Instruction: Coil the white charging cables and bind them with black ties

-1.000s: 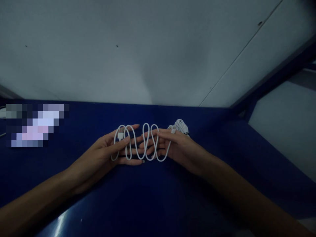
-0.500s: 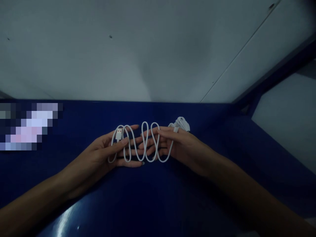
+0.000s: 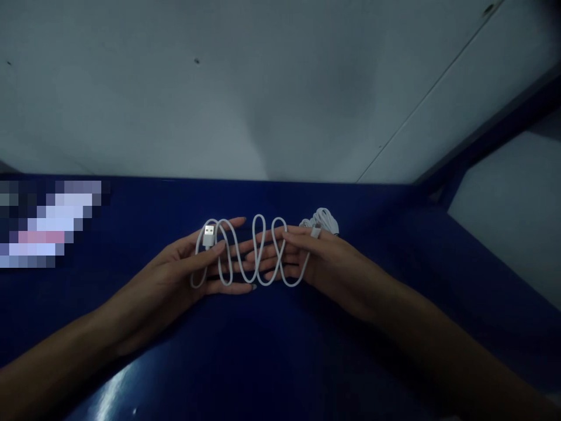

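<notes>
A white USB cable (image 3: 258, 251) lies in a row of zigzag loops across the fingers of both hands. My left hand (image 3: 188, 263), palm up, pinches its left end with the thumb over the loops; the USB plug (image 3: 209, 234) points away from me just above that thumb. My right hand (image 3: 319, 251) holds the other end, its thumb pressing the cable, with a second small connector (image 3: 315, 232) beside that thumb. The fingertips of the two hands meet or overlap beneath the middle loops. Behind my right hand rests a bundle of white cable (image 3: 325, 220), partly hidden by the hand.
Under my hands is a glossy blue surface (image 3: 245, 362), with a bright reflection at the lower left. A pale grey panel (image 3: 219, 117) stands behind it. Blue framing (image 3: 495, 140) runs along the right, and a pixelated patch (image 3: 56, 222) covers something at the left.
The USB plug has turned slightly, so its metal face now shows brighter. The right-hand loops are spread a little farther right. Both hands keep their hold on the cable.
</notes>
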`<state>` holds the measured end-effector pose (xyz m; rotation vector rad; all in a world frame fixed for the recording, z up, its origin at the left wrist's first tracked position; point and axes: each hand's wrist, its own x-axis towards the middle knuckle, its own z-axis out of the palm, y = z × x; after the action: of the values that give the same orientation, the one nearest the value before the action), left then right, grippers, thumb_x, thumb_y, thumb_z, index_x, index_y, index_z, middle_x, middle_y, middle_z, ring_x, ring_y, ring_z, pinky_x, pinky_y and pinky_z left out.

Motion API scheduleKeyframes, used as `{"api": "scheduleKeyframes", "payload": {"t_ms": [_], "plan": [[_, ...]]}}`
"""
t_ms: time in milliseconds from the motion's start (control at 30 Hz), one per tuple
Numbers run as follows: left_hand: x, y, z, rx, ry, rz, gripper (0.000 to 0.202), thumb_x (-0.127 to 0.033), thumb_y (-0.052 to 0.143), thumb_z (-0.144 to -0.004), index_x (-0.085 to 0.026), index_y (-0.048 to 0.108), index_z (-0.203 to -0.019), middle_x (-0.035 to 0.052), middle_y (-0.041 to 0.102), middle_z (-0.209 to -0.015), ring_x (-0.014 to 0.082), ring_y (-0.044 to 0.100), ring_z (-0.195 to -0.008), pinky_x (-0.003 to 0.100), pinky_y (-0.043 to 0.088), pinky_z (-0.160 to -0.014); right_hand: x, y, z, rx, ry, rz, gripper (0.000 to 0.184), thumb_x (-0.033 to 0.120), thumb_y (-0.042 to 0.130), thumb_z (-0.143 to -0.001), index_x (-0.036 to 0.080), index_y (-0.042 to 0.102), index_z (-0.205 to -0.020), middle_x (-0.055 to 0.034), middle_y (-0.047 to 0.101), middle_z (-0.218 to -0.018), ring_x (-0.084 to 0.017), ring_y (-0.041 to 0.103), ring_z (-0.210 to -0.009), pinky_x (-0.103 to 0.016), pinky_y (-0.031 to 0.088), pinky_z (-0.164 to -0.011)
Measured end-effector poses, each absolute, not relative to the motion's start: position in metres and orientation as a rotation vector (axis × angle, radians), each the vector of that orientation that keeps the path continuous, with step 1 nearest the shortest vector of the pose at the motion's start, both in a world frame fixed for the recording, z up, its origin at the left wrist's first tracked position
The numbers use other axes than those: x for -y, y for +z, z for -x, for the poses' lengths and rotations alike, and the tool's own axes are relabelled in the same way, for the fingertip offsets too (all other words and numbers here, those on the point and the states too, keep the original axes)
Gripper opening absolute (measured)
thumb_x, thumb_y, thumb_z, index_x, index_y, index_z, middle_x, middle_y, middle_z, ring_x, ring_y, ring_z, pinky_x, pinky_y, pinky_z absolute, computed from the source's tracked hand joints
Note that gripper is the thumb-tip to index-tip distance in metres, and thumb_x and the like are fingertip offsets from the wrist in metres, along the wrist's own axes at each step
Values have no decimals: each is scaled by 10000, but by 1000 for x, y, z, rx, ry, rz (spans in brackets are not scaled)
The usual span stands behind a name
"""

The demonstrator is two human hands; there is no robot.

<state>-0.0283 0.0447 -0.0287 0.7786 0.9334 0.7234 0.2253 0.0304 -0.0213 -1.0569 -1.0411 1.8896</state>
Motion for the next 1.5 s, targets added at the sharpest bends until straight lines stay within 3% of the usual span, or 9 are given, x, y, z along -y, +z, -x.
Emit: {"api": "scheduleKeyframes", "payload": {"t_ms": [167, 567, 800, 1000, 1167, 1367, 1500], "plan": [[-46, -28, 27, -918, 729, -775, 513, -281, 722, -1079, -295, 659, -1588, 171, 659, -1620, 453, 634, -1472, 551, 686, -1048, -31, -20, -225, 1041, 1890, 1055, 343, 400, 568, -1162, 175, 820, -1224, -144, 832, -1227, -234, 799, -1094, -405, 613, -1066], [-46, -28, 29, -941, 717, -805, 524, -281, 713, -1085, -251, 644, -1603, 215, 698, -1559, 423, 779, -1279, 511, 711, -998, -29, -18, -223, 1033, 1887, 1085, 356, 417, 590, -1156, 150, 804, -1255, -166, 819, -1266, -263, 792, -1138, -427, 609, -1074], [-46, -27, 27, -889, 713, -761, 530, -250, 703, -1090, -233, 637, -1616, 230, 717, -1528, 425, 768, -1300, 499, 709, -997, -28, -15, -221, 992, 1874, 1146, 350, 389, 554, -1169, 169, 812, -1253, -151, 821, -1257, -253, 790, -1108, -424, 606, -1055], [-46, -23, 26, -950, 670, -739, 493, -294, 738, -1072, -270, 687, -1561, 189, 716, -1545, 410, 789, -1261, 497, 715, -984, -28, -15, -219, 969, 1850, 1180, 298, 335, 586, -1154, 176, 838, -1172, -109, 800, -1107, -194, 748, -954, -357, 613, -942], [-45, -22, 26, -956, 686, -758, 489, -262, 715, -1080, -242, 680, -1568, 215, 724, -1524, 404, 804, -1231, 484, 725, -957, -28, -15, -218, 953, 1883, 1123, 307, 328, 564, -1171, 171, 827, -1189, -76, 771, -990, -170, 739, -891, -336, 602, -929], [-44, -22, 25, -953, 680, -767, 528, -294, 730, -1077, -290, 649, -1599, 160, 743, -1517, 406, 790, -1262, 476, 718, -965, -27, -15, -220, 967, 1920, 1062, 338, 366, 539, -1188, 159, 803, -1232, -97, 794, -1057, -190, 777, -979, -359, 613, -997], [-45, -22, 25, -925, 689, -755, 522, -307, 705, -1093, -265, 637, -1609, 192, 714, -1547, 409, 790, -1260, 473, 717, -955, -27, -17, -219, 950, 1900, 1076, 316, 337, 552, -1182, 153, 806, -1227, -109, 806, -1077, -201, 784, -1000, -371, 618, -999]]}}
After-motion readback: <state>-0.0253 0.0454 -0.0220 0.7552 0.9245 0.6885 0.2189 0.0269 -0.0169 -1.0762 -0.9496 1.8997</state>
